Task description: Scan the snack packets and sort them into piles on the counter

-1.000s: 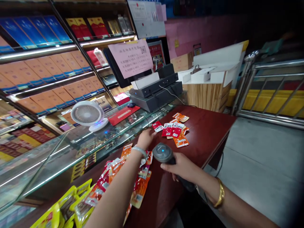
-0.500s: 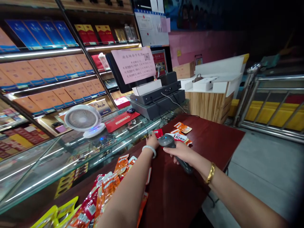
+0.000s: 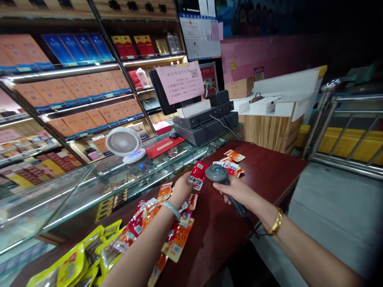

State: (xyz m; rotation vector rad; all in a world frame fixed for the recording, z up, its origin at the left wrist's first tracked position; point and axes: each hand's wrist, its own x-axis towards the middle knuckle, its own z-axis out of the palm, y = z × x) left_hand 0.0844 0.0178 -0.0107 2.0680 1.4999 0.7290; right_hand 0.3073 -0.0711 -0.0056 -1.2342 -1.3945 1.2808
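Red packet (image 3: 198, 172) pinched in the left hand (image 3: 182, 189)
Scanner (image 3: 217, 173) is gripped by the curled right hand (image 3: 239, 190); brown contents (image 3: 109, 255) are seen inside yellow packets (image 3: 63, 272).

The left hand (image 3: 182, 190) holds a small, shiny red and white packet (image 3: 198, 172) near the head of a dark grey plastic handheld scanner (image 3: 217, 174), which the right hand (image 3: 237, 191) grips by its handle. On the dark red wooden table (image 3: 266, 171), shiny orange and red packets (image 3: 181, 239) lie in a heap, beside yellow plastic packets (image 3: 70, 261). A round white fan (image 3: 124, 141) stands on the glass counter (image 3: 155, 173).
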